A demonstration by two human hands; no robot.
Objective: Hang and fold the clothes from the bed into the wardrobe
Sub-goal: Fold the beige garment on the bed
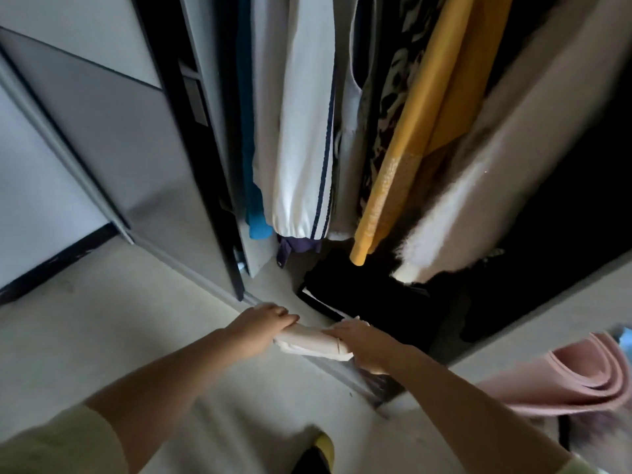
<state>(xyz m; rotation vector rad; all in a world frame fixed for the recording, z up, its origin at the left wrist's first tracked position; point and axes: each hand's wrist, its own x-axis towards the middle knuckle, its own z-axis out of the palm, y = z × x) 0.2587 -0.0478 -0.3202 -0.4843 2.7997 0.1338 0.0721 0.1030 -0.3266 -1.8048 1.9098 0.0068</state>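
Closest to the camera, a foot in a yellow and black slipper (319, 451) stood on the pale floor (102, 336). Two bare arms with light green sleeves reached forward from there.

The left hand (254, 328) and the right hand (359, 342) held a folded pale cloth (314, 342) between them. It was rolled up like a soft bundle. The left grip was curled over the bundle's left end. The right grip was curled round its right end, with the fingers on top. The bundle was low down, just over the wardrobe's bottom rail (342, 371), right at the open wardrobe.

On the right, a rolled pink mat (581, 378) lay near the wardrobe's edge.

Just past the hands, a black folded pile (369, 295) sat on the wardrobe's bottom.

Above it, clothes hung down inside the wardrobe. There was a blue top (254, 206), a white jacket with dark stripes (304, 148), a yellow garment (403, 159) and a fluffy cream coat (496, 165).

On the left stood the grey sliding door (113, 138).
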